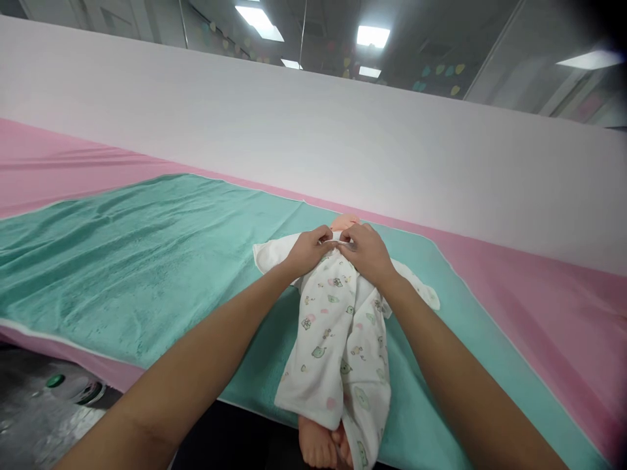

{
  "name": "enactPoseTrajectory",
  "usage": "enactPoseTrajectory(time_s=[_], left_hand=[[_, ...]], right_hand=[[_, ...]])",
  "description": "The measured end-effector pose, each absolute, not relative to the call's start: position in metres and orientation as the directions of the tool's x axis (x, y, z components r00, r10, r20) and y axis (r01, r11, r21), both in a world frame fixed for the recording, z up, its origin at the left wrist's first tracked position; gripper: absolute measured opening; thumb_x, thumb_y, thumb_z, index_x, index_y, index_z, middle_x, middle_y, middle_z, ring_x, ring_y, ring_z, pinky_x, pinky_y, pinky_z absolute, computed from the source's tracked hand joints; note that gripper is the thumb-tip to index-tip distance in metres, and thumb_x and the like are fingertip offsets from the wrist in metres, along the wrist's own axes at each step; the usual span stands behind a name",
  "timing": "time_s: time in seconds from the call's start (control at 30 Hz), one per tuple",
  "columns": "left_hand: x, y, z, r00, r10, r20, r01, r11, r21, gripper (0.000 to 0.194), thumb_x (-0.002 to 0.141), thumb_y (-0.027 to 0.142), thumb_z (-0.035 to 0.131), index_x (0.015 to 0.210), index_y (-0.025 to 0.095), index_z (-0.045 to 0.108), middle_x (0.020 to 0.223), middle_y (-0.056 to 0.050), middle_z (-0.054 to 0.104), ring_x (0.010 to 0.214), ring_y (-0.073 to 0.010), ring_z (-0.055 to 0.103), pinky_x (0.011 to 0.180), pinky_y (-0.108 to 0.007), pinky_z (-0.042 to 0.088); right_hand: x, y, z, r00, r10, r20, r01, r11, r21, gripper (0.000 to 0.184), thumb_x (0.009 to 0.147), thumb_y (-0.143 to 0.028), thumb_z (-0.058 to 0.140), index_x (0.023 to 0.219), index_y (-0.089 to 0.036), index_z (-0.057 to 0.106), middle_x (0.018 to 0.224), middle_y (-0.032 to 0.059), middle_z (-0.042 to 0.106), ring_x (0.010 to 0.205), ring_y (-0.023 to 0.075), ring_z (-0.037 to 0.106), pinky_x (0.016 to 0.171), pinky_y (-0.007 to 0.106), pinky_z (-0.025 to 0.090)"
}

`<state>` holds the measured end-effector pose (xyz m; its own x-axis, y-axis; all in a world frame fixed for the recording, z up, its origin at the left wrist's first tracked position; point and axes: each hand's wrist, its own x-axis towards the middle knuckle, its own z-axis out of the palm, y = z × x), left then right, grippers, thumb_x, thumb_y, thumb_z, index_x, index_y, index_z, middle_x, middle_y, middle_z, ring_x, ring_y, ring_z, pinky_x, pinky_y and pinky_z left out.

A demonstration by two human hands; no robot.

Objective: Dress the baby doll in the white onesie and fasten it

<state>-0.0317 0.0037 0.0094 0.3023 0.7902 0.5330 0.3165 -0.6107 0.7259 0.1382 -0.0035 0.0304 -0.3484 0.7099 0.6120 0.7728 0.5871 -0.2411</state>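
Note:
A baby doll (317,442) lies on its back on a green towel (161,261), its feet toward me. It wears a white baby gown (323,339) printed with small green and pink figures, the sleeves spread to both sides. At the neckline, my left hand (313,247) pinches the collar fabric between thumb and fingers. My right hand (365,251) grips the same collar just beside it, fingers curled. The two hands nearly touch below the doll's chin. Most of the doll's head is hidden behind them.
Under the towel is a pink sheet (539,300). A white wall panel (274,124) rises behind, topped by a reflective glass or mirror strip (323,39). Down at the left, below the table edge, lies a clear plastic bottle (71,386) with a green cap.

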Motion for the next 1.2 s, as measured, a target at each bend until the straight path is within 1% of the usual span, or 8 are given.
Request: enactPoseTrajectory(time_s=[0.1,0.3,0.5,0.63,0.73,0.87,1.0,1.2], left_hand=[[-0.031,0.002,0.010,0.248,0.809,0.533,0.305,-0.588,0.750,0.016,0.081,0.032,0.049,0.072,0.019,0.047,0.062,0.005,0.044,0.060,-0.0099,0.039,0.057,-0.023,0.030],[-0.038,0.013,0.010,0.345,0.873,0.345,-0.033,-0.356,0.934,0.022,0.077,0.040,0.055,0.077,0.020,0.047,0.061,0.005,0.043,0.053,-0.0082,0.038,0.051,-0.020,0.030],[-0.061,0.028,0.004,0.523,0.835,0.172,-0.144,-0.112,0.983,0.027,0.069,0.034,0.066,0.086,0.018,0.053,0.071,0.000,0.052,0.064,-0.0113,0.050,0.057,-0.023,0.037],[-0.052,0.030,-0.003,0.380,0.885,0.270,-0.078,-0.260,0.962,0.025,0.071,0.033,0.063,0.088,0.019,0.053,0.071,0.002,0.050,0.064,-0.0109,0.048,0.060,-0.023,0.037],[-0.035,0.034,-0.007,0.215,0.905,0.368,0.153,-0.403,0.902,0.019,0.075,0.033,0.056,0.089,0.021,0.051,0.070,0.003,0.047,0.064,-0.0110,0.045,0.061,-0.023,0.035],[-0.019,0.044,-0.009,0.087,0.892,0.444,0.481,-0.428,0.765,0.011,0.078,0.029,0.051,0.086,0.023,0.046,0.072,0.003,0.049,0.061,-0.0124,0.044,0.059,-0.024,0.031],[-0.018,0.052,-0.012,0.090,0.893,0.441,0.636,-0.392,0.665,0.010,0.082,0.030,0.047,0.089,0.024,0.043,0.070,0.001,0.051,0.060,-0.0154,0.045,0.057,-0.025,0.028],[-0.031,0.045,-0.014,0.197,0.920,0.339,0.766,-0.360,0.533,0.010,0.086,0.029,0.039,0.090,0.022,0.046,0.075,-0.004,0.056,0.065,-0.0181,0.050,0.058,-0.026,0.030]], right_hand=[[0.137,-0.006,0.030,-0.373,0.718,0.588,0.761,0.599,-0.249,0.017,0.081,-0.033,0.050,0.070,-0.022,0.056,0.074,0.0020,0.057,0.081,0.0192,0.045,0.069,0.031,0.032],[0.154,-0.004,0.031,-0.173,0.888,0.426,0.603,0.438,-0.667,0.035,0.076,-0.051,0.054,0.060,-0.020,0.051,0.060,-0.0028,0.045,0.059,0.0123,0.039,0.057,0.026,0.030],[0.205,0.006,0.017,-0.285,0.955,0.082,0.417,0.201,-0.886,0.036,0.068,-0.053,0.061,0.065,-0.019,0.051,0.061,-0.0035,0.045,0.057,0.0107,0.039,0.055,0.025,0.030],[0.208,0.016,-0.003,-0.110,0.947,0.302,0.432,0.319,-0.843,0.032,0.073,-0.052,0.055,0.072,-0.019,0.054,0.068,-0.0024,0.049,0.063,0.0125,0.042,0.061,0.026,0.033],[0.200,0.023,-0.013,-0.024,0.911,0.411,0.515,0.364,-0.776,0.030,0.076,-0.049,0.050,0.075,-0.020,0.054,0.073,-0.0023,0.051,0.069,0.0132,0.043,0.065,0.026,0.034],[0.196,0.035,-0.019,0.071,0.907,0.415,0.604,0.292,-0.741,0.029,0.078,-0.048,0.046,0.071,-0.020,0.049,0.068,-0.0035,0.049,0.066,0.0133,0.043,0.062,0.025,0.032],[0.192,0.043,-0.024,0.201,0.874,0.442,0.664,0.210,-0.718,0.031,0.079,-0.048,0.044,0.066,-0.021,0.044,0.065,-0.0036,0.047,0.063,0.0134,0.041,0.060,0.025,0.031],[0.189,0.025,-0.027,0.149,0.841,0.520,0.741,0.253,-0.622,0.033,0.084,-0.050,0.038,0.068,-0.022,0.040,0.064,-0.0038,0.045,0.060,0.0132,0.038,0.057,0.025,0.029]])
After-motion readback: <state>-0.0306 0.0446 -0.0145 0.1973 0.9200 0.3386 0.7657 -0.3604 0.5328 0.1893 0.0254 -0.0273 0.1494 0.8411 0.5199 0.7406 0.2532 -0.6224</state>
